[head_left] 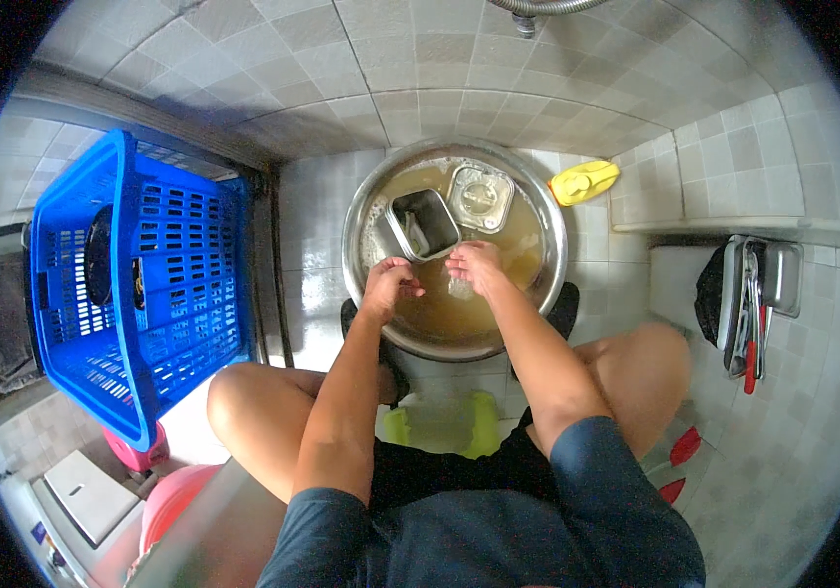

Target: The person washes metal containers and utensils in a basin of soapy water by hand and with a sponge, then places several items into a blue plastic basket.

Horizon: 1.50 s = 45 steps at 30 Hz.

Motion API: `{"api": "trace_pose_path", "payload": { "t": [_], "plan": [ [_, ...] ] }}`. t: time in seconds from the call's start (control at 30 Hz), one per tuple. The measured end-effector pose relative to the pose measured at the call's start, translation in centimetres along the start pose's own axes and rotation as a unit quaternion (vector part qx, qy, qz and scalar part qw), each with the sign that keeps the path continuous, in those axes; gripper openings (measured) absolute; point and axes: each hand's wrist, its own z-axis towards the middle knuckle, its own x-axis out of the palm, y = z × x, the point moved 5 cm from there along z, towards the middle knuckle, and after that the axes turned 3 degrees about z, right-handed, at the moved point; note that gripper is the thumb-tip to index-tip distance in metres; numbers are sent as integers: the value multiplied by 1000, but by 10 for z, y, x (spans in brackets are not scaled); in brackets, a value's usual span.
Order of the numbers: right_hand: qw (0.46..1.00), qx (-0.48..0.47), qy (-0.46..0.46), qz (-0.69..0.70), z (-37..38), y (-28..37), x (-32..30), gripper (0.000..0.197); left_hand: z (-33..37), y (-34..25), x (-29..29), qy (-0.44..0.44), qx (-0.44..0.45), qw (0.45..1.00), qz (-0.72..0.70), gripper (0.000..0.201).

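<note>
A wide round metal basin (356, 240) of cloudy brownish water stands on the floor between my feet. In it, a square metal container (424, 223) sits tilted, with a pale strip inside that I cannot make out. A clear square lid (480, 198) floats beside it, toward the far right. My left hand (392, 285) is over the water at the container's near left corner, fingers curled but apart, holding nothing visible. My right hand (475, 266) is closed at the container's near right corner. Below its fingers is a whitish translucent thing (461, 288); whether they grip it is unclear.
A large blue slatted basket (131, 284) stands at the left. A yellow bottle (584, 182) lies right of the basin by the tiled wall. Red-handled utensils (750, 343) hang or rest at the right. A flexible metal hose (547, 5) shows at the top edge.
</note>
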Motion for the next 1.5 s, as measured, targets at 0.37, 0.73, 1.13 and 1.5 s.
{"api": "trace_pose_path", "payload": {
  "t": [0.37, 0.73, 1.13, 1.5],
  "plan": [
    [993, -101, -47, -28, 28, -10, 54, 13, 5, -57, 5, -345, 29, 887, 306, 96],
    [963, -179, -47, -197, 12, 5, 77, 27, 83, -22, -18, -215, 14, 943, 252, 39],
    [853, -352, -311, -228, 3, 65, -60, 10, 51, -1, 67, -127, 95, 951, 267, 36],
    [682, -500, -87, -526, -53, 55, 51, 23, 26, 24, 19, -191, 165, 859, 445, 27]
  ]
}}
